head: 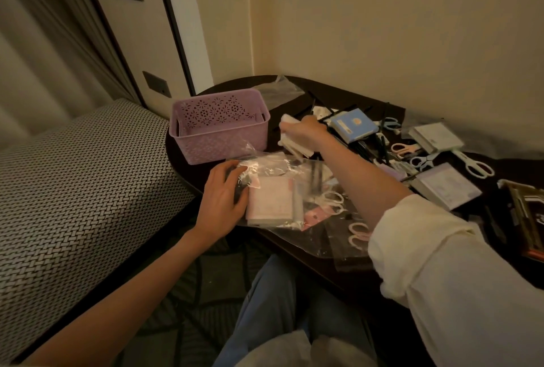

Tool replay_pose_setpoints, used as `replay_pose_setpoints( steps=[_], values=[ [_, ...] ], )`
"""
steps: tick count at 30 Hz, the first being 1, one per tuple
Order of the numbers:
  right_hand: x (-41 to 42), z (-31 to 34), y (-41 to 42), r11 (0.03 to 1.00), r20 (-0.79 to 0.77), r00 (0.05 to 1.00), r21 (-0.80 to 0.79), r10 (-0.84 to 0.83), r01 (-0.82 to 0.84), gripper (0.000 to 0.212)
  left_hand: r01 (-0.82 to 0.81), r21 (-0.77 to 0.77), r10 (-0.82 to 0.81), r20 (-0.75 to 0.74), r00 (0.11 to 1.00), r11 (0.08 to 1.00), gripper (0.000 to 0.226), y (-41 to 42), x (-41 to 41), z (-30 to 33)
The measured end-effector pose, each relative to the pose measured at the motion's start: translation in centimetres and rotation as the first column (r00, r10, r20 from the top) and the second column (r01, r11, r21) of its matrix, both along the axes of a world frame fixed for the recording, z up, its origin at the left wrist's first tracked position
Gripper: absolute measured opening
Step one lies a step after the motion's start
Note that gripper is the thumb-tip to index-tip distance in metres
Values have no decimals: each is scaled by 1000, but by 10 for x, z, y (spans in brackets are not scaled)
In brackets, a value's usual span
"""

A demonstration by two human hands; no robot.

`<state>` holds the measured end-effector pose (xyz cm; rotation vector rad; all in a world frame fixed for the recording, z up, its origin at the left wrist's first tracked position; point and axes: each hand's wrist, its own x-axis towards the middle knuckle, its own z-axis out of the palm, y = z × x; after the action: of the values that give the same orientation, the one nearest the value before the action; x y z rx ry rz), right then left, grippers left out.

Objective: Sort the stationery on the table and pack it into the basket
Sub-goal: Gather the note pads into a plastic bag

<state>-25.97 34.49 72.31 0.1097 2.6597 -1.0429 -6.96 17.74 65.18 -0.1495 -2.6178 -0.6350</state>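
From the head camera, a pink openwork basket [219,125] stands at the left end of a dark table [329,95]. As far as its inside shows, nothing lies in it.

In front of the basket lies a clear plastic bag [273,166], crumpled at its top. Inside it sit a pale pink notepad [269,203], what looks like a dark pen [316,179] and white-handled scissors [334,198]. The left hand [222,196] rests on the bag's left end, fingers curled round that end and something dark there.

The right hand [306,131] reaches across the table just right of the basket and grips a bundle of small white items [290,138]; what they are is too blurred to tell. The arm wears a rolled cream sleeve [441,263].

Loose stationery is spread over the right side of the table: a blue notepad [353,126] on a scatter of dark pens [368,145], a white notepad [438,137], a lilac notepad [447,185], and several pairs of scissors in blue [391,123], pink [404,148] and white [474,163]. Another pink pair [357,232] lies near the table's front edge on a flat plastic sleeve [347,251].
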Motion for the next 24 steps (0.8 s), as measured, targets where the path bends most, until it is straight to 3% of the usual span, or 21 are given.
replay_pose_setpoints(
  steps=[3,5,7,8,10,12,15,19,21,24],
  values=[
    [14,21,33,912,79,985,-374,-152,171,90,-39,-49,38,-13,999,998,49,5,1,3],
    [29,32,57,726,168,965,-636,-203,264,68,-59,-88,56,-34,998,994,47,12,2,6],
    [51,43,83,439,275,948,-840,-162,319,42,-34,-119,29,-47,998,992,46,23,3,9],
    [61,45,96,277,324,938,-897,-120,345,38,-8,-132,1,-52,999,991,47,30,3,11],
    [79,45,126,47,371,927,-927,-57,373,47,61,-145,-72,-66,995,987,47,46,5,14],
    [96,44,150,-49,405,914,-914,-21,404,52,144,-155,-158,-79,984,977,43,63,8,15],
    [119,41,178,12,419,906,-907,-60,421,43,172,-156,-191,-117,975,973,40,93,16,14],
    [142,28,196,393,278,945,-861,-170,324,18,35,-133,-51,-118,992,990,45,129,22,20],
    [150,18,201,496,259,948,-808,-187,318,18,6,-248,-16,-38,999,969,44,142,23,26],
    [158,10,203,633,267,957,-724,-108,274,37,-20,-336,59,107,992,942,25,150,28,30]
  ],
)
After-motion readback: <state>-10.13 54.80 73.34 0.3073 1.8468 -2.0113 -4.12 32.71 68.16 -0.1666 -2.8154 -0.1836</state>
